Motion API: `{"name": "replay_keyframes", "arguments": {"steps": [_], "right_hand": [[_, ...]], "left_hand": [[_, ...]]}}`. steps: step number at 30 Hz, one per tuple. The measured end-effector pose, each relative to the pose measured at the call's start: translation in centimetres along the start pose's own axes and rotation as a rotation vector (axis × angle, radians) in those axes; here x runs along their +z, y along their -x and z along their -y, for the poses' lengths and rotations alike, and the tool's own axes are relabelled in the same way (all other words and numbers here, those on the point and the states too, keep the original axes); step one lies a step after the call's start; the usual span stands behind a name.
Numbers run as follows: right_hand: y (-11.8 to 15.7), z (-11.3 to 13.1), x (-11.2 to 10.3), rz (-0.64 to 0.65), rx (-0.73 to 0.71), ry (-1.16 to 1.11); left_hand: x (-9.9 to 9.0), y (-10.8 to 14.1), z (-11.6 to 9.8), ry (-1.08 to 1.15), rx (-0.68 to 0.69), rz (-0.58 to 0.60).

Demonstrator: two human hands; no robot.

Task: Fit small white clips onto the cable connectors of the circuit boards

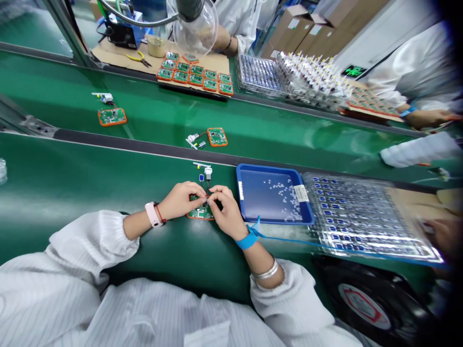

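Observation:
A green circuit board with an orange edge lies flat on the green bench in front of me. My left hand comes in over its left upper part, thumb and fingertips pinched together. From the other side my right hand meets it, also in a pinch; the fingertips of both nearly touch above the board's top edge. Whatever is between them is too small to make out. Beyond the fingers, thin wires lead to a white connector piece and a small blue-faced module.
To the right stand a blue tray of tiny clear pieces and a clear plastic tray with blue-faced modules. Two wired boards, one at left and one nearer, lie on the strip beyond. Co-workers sit opposite. A black fan-like object is lower right.

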State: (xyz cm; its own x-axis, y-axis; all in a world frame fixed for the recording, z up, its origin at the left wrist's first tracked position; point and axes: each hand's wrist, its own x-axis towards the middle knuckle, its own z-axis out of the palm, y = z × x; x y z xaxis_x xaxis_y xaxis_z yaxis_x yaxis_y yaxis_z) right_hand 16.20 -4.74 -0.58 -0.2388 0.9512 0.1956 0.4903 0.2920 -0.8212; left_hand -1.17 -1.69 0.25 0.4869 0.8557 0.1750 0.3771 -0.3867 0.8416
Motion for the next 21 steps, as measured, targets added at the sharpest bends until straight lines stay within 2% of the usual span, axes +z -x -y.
{"name": "replay_keyframes", "arguments": {"steps": [8, 12, 14, 17, 19, 21], "right_hand": [[-0.4, -0.2, 0.0, 0.054, 0.053, 0.011], [-0.3, 0.2, 0.1, 0.047, 0.030, 0.040], [-0.1, 0.6, -0.3, 0.003, -0.004, 0.055], [0.0, 0.6, -2.0, -0.117, -0.065, 0.100], [-0.2, -0.4, -3.8, -0.234, -0.073, 0.153], [-0.5, -2.2, -5.9, -0.347, -0.044, 0.214]], "left_hand": [[-0.5, -1.3, -1.0, -0.146, -0.129, 0.137], [-0.7, -0.4, -0.9, -0.239, -0.116, 0.083], [-0.7, 0.8, -0.7, -0.323, -0.026, 0.083], [-0.7, 2.4, -0.7, -0.450, 0.121, 0.182], [-1.2, 2.4, -1.0, -0.477, 0.111, 0.205], [-2.4, 1.0, -1.4, -0.357, 0.019, 0.193]]}}
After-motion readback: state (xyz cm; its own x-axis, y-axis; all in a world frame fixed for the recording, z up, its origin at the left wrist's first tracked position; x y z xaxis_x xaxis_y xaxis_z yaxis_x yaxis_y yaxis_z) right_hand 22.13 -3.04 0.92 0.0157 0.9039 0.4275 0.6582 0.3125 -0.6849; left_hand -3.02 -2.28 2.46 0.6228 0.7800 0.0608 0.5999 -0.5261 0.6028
